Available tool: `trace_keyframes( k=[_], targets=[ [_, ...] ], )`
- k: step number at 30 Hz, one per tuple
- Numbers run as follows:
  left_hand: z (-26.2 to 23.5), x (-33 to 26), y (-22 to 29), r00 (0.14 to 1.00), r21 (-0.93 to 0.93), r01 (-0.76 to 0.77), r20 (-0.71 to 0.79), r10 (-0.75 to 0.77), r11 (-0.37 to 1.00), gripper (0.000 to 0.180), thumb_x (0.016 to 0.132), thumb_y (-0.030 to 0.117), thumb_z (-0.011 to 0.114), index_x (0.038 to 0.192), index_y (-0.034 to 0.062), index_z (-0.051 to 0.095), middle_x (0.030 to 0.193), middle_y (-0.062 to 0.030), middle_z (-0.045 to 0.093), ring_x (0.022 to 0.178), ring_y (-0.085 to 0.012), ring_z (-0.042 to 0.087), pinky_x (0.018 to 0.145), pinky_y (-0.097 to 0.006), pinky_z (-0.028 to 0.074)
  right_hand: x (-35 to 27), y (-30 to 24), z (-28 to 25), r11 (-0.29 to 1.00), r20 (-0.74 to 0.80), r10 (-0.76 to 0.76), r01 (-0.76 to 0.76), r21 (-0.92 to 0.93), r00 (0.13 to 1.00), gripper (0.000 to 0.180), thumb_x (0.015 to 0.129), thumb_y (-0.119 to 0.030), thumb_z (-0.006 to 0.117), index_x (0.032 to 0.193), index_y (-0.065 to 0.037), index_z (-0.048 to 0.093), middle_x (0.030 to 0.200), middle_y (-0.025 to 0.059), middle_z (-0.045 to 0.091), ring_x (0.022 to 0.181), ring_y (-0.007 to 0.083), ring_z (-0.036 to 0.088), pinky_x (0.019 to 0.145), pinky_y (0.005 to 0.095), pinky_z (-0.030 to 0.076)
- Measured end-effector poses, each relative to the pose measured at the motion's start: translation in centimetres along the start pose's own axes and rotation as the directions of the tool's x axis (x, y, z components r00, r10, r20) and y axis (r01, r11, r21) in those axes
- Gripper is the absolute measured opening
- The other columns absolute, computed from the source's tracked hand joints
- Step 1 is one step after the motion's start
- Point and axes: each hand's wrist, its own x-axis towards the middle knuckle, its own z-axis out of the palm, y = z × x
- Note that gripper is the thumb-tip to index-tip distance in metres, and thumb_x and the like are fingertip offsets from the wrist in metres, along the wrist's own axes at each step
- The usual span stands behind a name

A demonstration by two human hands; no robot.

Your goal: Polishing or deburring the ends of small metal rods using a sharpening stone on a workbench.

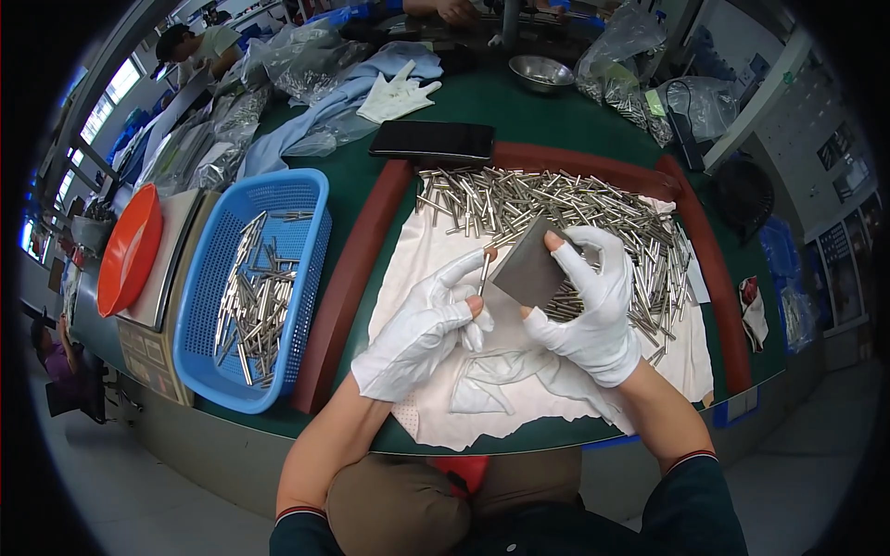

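Both my hands wear white gloves with some fingertips bare. Between thumb and fingers, my left hand (422, 320) pinches a thin metal pin (484, 271), held nearly upright. My right hand (593, 306) grips a flat dark grey square block (531, 260) by its edges, tilted, one corner close to the pin. Whether pin and block touch, I cannot tell. Behind and under the hands, a large heap of loose metal pins (519, 201) lies on a pale cloth (408, 255). A crumpled white cloth (505, 375) lies between my wrists.
Dark red bars (357, 278) frame the work area. A blue basket (320, 218) with metal pins stands left, beside an orange-red tray (130, 250) on a scale. Behind lie a black phone (432, 140), a white glove (399, 94), a metal bowl (541, 72) and plastic bags (630, 56).
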Motion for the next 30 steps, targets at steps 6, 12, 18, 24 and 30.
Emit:
trace_keyframes(
  k=[6,12,18,24,30],
  targets=[
    [-0.6,0.1,0.0,0.999,0.001,0.016,0.042,-0.016,1.000,0.070,0.091,0.009,0.067,0.150,-0.0041,0.031,0.083,-0.0078,0.064,0.068,-0.0107,0.063,0.056,-0.021,0.050,0.2,0.1,-0.4,0.998,0.031,-0.062,0.063,-0.028,0.998,0.077,0.058,-0.020,0.080,0.130,-0.006,0.059,0.118,0.0151,0.053,0.099,0.0295,0.054,0.084,0.0399,0.044],
    [-0.7,0.1,-0.2,0.998,-0.008,0.035,0.048,-0.034,0.999,0.069,0.091,0.007,0.066,0.149,-0.0056,0.030,0.089,-0.0107,0.065,0.070,-0.0110,0.064,0.056,-0.021,0.053,0.3,-0.1,0.1,0.994,0.014,-0.104,0.104,-0.041,0.995,0.076,0.056,-0.022,0.080,0.128,-0.008,0.061,0.116,0.0141,0.054,0.099,0.0308,0.055,0.083,0.0433,0.042],
    [-0.7,-0.1,-0.3,0.995,0.015,0.062,0.073,-0.062,0.998,0.060,0.089,0.009,0.069,0.140,-0.0076,0.041,0.096,-0.0114,0.066,0.072,-0.0099,0.066,0.057,-0.019,0.055,0.2,-0.2,0.4,0.974,-0.007,-0.205,0.204,-0.097,0.979,0.079,0.055,-0.024,0.080,0.130,-0.011,0.059,0.118,0.0129,0.053,0.099,0.0312,0.054,0.083,0.0453,0.041],
    [0.0,-0.3,0.3,0.991,0.001,0.077,0.113,-0.076,0.997,0.063,0.086,0.014,0.077,0.136,-0.0073,0.045,0.101,-0.0106,0.066,0.074,-0.0096,0.066,0.057,-0.019,0.056,0.5,0.0,0.0,0.977,-0.033,-0.210,0.208,-0.042,0.977,0.081,0.056,-0.025,0.080,0.133,-0.012,0.058,0.118,0.0129,0.053,0.099,0.0317,0.054,0.082,0.0452,0.042],
    [0.5,-0.6,0.0,0.993,0.020,0.090,0.072,-0.091,0.996,0.068,0.083,0.016,0.080,0.137,-0.0065,0.045,0.099,-0.0102,0.067,0.070,-0.0095,0.066,0.057,-0.019,0.055,0.4,-0.2,0.1,0.981,-0.042,-0.191,0.190,-0.031,0.981,0.077,0.058,-0.026,0.080,0.131,-0.012,0.059,0.118,0.0141,0.054,0.099,0.0321,0.054,0.082,0.0450,0.043]
  ],
)
